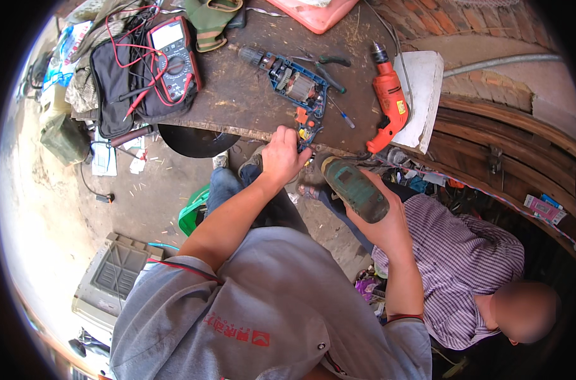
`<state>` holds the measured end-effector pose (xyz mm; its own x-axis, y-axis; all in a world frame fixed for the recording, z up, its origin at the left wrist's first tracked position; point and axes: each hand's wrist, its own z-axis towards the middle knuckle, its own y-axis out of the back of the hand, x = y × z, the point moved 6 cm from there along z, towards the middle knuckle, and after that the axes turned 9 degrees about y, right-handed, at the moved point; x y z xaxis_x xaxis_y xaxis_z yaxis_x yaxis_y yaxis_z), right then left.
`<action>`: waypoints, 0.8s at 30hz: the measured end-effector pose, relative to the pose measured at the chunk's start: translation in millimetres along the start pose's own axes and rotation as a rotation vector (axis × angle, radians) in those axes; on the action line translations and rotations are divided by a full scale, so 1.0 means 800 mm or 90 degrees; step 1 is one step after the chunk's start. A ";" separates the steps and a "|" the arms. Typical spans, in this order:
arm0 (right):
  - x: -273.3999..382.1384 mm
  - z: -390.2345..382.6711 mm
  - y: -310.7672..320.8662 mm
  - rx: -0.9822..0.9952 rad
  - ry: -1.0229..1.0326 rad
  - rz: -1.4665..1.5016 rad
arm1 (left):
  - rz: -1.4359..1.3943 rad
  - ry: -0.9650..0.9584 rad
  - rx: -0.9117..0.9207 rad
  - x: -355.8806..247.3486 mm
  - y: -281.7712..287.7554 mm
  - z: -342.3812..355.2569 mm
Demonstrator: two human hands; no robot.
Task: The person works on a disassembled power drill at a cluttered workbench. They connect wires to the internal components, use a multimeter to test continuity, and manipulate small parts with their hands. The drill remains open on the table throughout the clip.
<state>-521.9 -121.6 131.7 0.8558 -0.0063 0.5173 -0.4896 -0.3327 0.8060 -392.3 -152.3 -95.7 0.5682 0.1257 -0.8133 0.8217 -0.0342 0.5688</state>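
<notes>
At the near end of the opened blue power tool [300,87] on the counter [231,95], the left hand [283,157] pinches its handle [306,132]. Nearer and right of this tool, the right hand [390,220] encircles a green-cased driver [353,185]; left of the blue tool lies a multimeter [174,64].

Green tool [354,189] in matt plastic

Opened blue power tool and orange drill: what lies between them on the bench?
The head view shows pliers and what looks like a slim screwdriver on the bench between the opened blue power tool and the orange drill.
</notes>
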 end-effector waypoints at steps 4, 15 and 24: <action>0.002 0.002 0.001 0.008 -0.022 -0.009 | 0.001 0.002 -0.002 0.002 -0.001 0.000; -0.010 -0.006 0.001 0.021 -0.077 0.040 | -0.011 -0.007 -0.009 0.002 0.002 -0.002; -0.001 -0.006 0.004 0.002 -0.056 0.023 | -0.009 -0.020 -0.017 0.004 0.000 -0.002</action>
<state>-524.8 -118.4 135.7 0.8490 -0.1018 0.5185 -0.5201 -0.3341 0.7861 -390.9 -150.4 -97.9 0.5580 0.0943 -0.8245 0.8285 -0.0058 0.5600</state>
